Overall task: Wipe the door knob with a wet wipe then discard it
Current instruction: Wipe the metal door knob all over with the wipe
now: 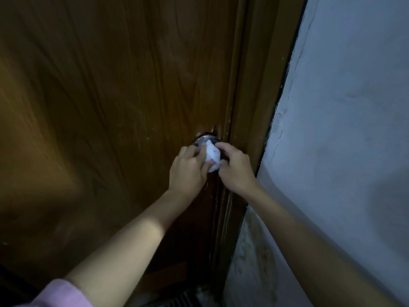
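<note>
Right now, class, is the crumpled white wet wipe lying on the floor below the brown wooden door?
No, the crumpled white wet wipe is held against the round metal door knob between the left hand and right hand.

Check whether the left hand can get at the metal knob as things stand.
Probably yes: the left hand is already at the knob, its fingers holding the white wipe against it. Only the wipe and the right hand crowd the knob's right side.
</note>
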